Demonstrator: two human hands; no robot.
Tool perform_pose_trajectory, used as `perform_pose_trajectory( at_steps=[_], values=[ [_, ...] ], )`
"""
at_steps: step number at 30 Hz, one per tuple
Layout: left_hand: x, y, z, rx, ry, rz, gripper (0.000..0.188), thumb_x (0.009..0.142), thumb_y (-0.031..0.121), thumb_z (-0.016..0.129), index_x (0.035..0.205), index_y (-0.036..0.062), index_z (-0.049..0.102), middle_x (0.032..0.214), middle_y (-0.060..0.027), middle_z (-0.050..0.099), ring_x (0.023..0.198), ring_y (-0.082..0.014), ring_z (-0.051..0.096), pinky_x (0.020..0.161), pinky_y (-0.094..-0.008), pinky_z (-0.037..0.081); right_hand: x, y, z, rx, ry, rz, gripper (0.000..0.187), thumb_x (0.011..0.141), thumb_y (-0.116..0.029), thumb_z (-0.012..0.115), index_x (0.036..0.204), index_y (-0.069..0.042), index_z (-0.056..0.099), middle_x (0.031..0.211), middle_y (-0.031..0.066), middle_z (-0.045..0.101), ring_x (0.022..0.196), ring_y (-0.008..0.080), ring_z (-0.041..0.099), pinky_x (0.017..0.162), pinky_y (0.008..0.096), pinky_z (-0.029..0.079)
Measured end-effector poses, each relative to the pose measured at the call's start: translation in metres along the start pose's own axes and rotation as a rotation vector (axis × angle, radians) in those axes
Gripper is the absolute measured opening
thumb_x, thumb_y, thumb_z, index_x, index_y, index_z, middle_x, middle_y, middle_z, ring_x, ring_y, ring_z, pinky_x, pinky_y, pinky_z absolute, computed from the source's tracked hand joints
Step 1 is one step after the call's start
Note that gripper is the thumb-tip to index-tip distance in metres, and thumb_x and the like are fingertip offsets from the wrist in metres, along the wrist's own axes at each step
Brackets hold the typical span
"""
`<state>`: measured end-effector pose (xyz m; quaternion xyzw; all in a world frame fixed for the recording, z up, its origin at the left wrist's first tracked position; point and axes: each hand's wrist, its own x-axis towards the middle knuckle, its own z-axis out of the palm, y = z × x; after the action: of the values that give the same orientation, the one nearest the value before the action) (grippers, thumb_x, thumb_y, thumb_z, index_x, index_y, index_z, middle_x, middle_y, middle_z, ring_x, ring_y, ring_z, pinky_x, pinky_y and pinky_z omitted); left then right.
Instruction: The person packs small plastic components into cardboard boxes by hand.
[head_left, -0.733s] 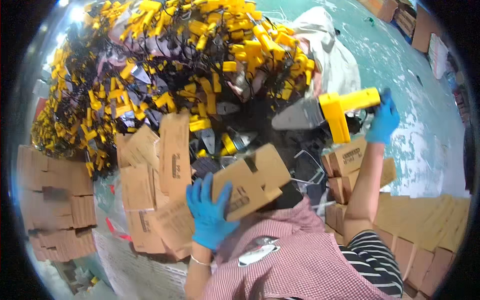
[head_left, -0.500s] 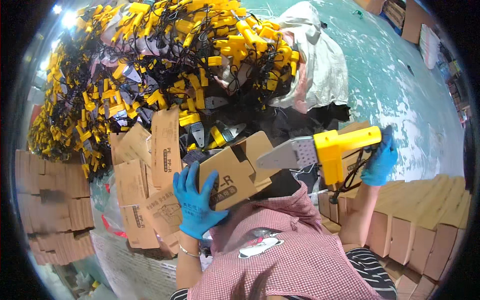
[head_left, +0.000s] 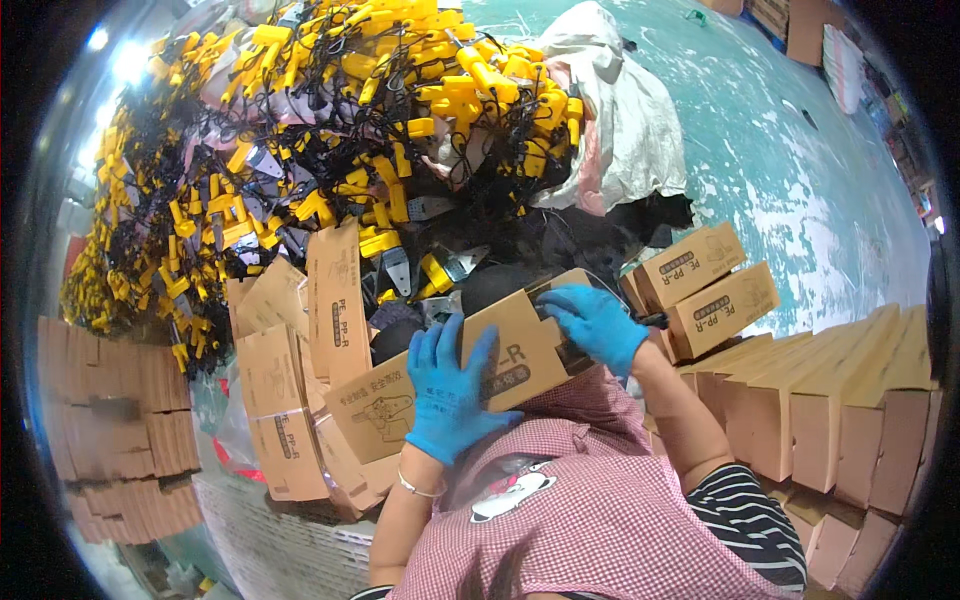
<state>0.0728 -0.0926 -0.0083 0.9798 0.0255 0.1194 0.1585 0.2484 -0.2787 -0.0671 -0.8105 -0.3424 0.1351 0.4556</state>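
A long brown cardboard box (head_left: pixel 520 350) lies slantwise before my apron, its right end open. My left hand (head_left: pixel 445 400), in a blue glove, grips the box across its printed side, thumb toward me. At the open end is my right hand (head_left: pixel 600 325), also gloved in blue, its fingers bent over the edge. What those fingers hold is hidden; something dark shows under them. A small black plug (head_left: pixel 655 321) sticks out beside the right wrist. The yellow tool seen earlier is not visible in my hands.
Beyond the box spreads a big heap of yellow-handled tools (head_left: pixel 390 185) with black cords. A white sack (head_left: pixel 630 120) lies beside it. Flattened cartons (head_left: pixel 275 400) lean at left, near stacked cardboard (head_left: pixel 115 400). Two boxes (head_left: pixel 725 310) and a row of boxes (head_left: pixel 815 420) stand at right.
My right hand has moved left to the box's open end; the yellow tool it held is out of sight. Box and left hand have shifted right. Two boxes at right are now uncovered.
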Motion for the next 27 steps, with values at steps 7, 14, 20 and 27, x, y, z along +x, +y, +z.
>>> perform_pose_trajectory(
  at_steps=[7,14,20,27],
  values=[
    [0.039,-0.072,-0.023,-0.129,-0.444,-0.499,0.085,0.065,0.051,0.086,0.129,0.0015,0.059,0.123,-0.0197,0.064,0.113,-0.0348,0.061,0.097,-0.0427,0.048,-0.040,0.053,-0.040,-0.395,0.086,0.667,0.048,0.100,-0.046,0.051,0.110,-0.004,0.071,0.106,0.0212,0.068,0.102,0.0412,0.063,0.087,0.0471,0.050],
    [0.058,-0.032,-0.058,-0.151,-0.436,0.041,0.080,0.066,0.049,0.086,0.127,0.0035,0.061,0.111,-0.0195,0.063,0.105,-0.0372,0.060,0.093,-0.0446,0.047,-0.042,0.074,-0.007,0.883,-0.055,0.928,0.046,0.100,-0.039,0.055,0.127,-0.004,0.065,0.118,0.0119,0.070,0.106,0.0247,0.069,0.087,0.0343,0.057],
    [0.085,-0.021,-0.096,-0.132,-0.046,0.149,0.090,0.050,0.020,0.086,0.135,0.0118,0.055,0.120,-0.0156,0.059,0.112,-0.0377,0.054,0.100,-0.0441,0.043,-0.018,0.037,-0.109,1.600,0.330,-0.042,0.030,0.102,-0.026,0.056,0.126,-0.008,0.060,0.111,0.0033,0.065,0.096,0.0171,0.065,0.083,0.0355,0.054],
    [0.033,-0.061,-0.022,-0.404,0.072,-0.016,0.084,0.061,0.026,0.091,0.133,0.0069,0.054,0.120,-0.0176,0.062,0.112,-0.0363,0.059,0.099,-0.0434,0.046,0.005,-0.126,-0.075,1.096,0.325,-0.452,0.033,0.086,-0.002,0.074,0.103,-0.011,0.047,0.094,0.0106,0.064,0.080,0.0205,0.064,0.068,0.0290,0.053]
  ],
)
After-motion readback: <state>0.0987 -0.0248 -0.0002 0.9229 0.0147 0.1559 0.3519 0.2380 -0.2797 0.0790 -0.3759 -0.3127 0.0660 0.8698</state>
